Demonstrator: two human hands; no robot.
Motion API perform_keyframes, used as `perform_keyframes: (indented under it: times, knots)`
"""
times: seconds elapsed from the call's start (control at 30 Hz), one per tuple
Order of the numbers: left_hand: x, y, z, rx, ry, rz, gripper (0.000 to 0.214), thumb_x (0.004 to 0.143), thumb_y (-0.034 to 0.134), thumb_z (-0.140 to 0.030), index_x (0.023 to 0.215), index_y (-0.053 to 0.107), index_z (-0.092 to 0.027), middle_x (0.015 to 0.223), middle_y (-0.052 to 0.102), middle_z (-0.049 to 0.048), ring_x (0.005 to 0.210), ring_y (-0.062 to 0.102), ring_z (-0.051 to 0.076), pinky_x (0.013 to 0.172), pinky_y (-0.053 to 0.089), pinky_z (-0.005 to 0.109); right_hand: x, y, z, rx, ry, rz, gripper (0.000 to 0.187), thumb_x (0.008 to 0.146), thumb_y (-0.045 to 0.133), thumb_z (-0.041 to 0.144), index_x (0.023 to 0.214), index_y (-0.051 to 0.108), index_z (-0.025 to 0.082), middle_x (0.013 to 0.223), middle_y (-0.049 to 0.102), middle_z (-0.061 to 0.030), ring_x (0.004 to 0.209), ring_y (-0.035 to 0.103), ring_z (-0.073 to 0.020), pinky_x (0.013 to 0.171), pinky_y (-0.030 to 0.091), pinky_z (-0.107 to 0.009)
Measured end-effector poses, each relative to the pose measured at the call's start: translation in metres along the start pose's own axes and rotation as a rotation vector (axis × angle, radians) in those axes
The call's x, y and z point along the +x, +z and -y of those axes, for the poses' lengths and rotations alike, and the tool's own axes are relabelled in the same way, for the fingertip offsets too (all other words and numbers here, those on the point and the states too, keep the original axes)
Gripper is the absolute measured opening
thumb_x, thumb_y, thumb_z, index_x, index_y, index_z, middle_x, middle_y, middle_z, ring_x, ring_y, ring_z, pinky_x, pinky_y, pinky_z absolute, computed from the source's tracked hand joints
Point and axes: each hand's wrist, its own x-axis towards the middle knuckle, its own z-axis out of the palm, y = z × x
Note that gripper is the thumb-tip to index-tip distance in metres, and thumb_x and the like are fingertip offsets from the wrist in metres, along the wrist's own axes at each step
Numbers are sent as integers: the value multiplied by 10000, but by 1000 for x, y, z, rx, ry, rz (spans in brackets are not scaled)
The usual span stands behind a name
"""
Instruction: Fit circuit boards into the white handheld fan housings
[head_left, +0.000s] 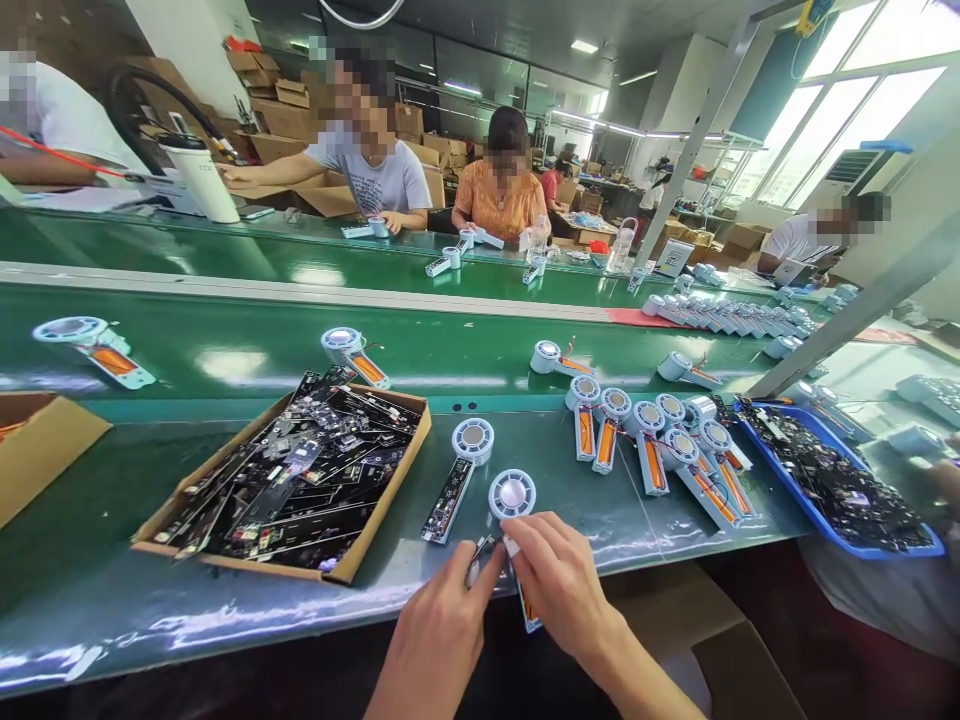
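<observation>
My left hand [442, 625] and my right hand [559, 580] meet at the near edge of the green bench [112, 560], both pinched on a white fan unit [512, 495] with a round head and an orange battery in its handle. My fingers hide most of the handle. My left fingertips also touch a small dark part at the handle's side. A second fan unit [461, 470] with a black circuit board fitted lies just left of it.
A cardboard box [352, 555] full of black circuit boards sits to the left. Several fan units [660, 445] lie in a cluster to the right, beside a blue tray [780, 470] of boards. More units ride the green conveyor [225, 340]. Other people sit across it.
</observation>
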Motion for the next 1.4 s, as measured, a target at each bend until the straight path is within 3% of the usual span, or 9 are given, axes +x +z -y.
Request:
perform_keyframes:
  times: [0.13, 0.3, 0.47, 0.7, 0.97, 1.07, 1.17, 1.27, 1.4]
  knots:
    - [4, -1, 1, -209, -31, 41, 569, 871, 316, 12, 1212, 692, -247, 982, 708, 78, 711, 746, 197, 571, 568, 266, 0, 8, 1, 89, 132, -106, 231, 985, 495, 114, 1046, 686, 228, 935, 738, -67, 824, 667, -195, 723, 568, -312]
    - [10, -4, 0, -364, -104, 90, 528, 906, 275, -29, 1158, 702, -211, 940, 689, 80, 733, 748, 213, 620, 580, 303, 0, 3, 7, -41, 46, -1, 281, 1017, 429, 95, 1109, 667, 213, 968, 749, -81, 777, 652, -192, 683, 538, -304]
    - [15, -8, 0, -431, -144, 199, 540, 903, 279, -25, 1200, 685, -220, 974, 681, 80, 792, 748, 228, 678, 587, 330, -2, 6, 6, 22, 163, -43, 201, 1028, 464, 138, 1045, 654, 202, 865, 723, -56, 760, 620, -194, 685, 528, -308]
    - [19, -10, 2, -534, -183, 218, 546, 900, 261, -45, 1178, 694, -227, 1013, 684, 91, 904, 744, 243, 795, 590, 379, -1, -4, 1, 105, 55, 55, 364, 1001, 417, 46, 1215, 645, 233, 1038, 695, -86, 916, 604, -213, 770, 571, -329]
    - [26, -4, 2, -788, -333, 74, 392, 958, 343, -293, 1101, 693, -190, 1034, 736, 115, 1001, 715, 257, 869, 557, 388, 9, -11, -9, -101, -132, 133, 429, 1045, 365, 98, 1468, 392, 161, 877, 709, -71, 734, 628, -202, 646, 547, -299]
    - [36, -8, 1, -867, -409, 88, 333, 924, 446, -393, 977, 714, -204, 932, 743, 75, 895, 707, 258, 801, 541, 371, 8, -9, -9, -192, -232, 103, 486, 1042, 353, 79, 1524, 298, 115, 830, 707, -73, 705, 640, -212, 618, 541, -299]
    - [43, -9, 2, -982, -467, 105, 344, 891, 485, -455, 808, 701, -200, 724, 691, 21, 676, 645, 209, 625, 494, 299, 6, -8, -10, -174, -236, 104, 503, 1046, 342, 86, 1542, 261, 108, 818, 709, -74, 711, 658, -217, 616, 547, -300]
    - [44, -4, 1, -1097, -538, 141, 395, 878, 492, -525, 714, 642, -198, 513, 514, -48, 479, 470, 143, 470, 364, 245, 6, -10, -10, -123, -198, 135, 463, 1053, 321, 102, 1515, 305, 136, 841, 715, -75, 734, 664, -214, 627, 552, -297]
    - [41, 4, -2, -1192, -622, 197, 404, 854, 482, -580, 747, 588, -205, 454, 345, -107, 414, 300, 108, 410, 249, 225, 8, -17, -8, -75, -153, 169, 365, 1035, 383, 101, 1391, 452, 146, 993, 718, -111, 816, 641, -218, 703, 559, -321]
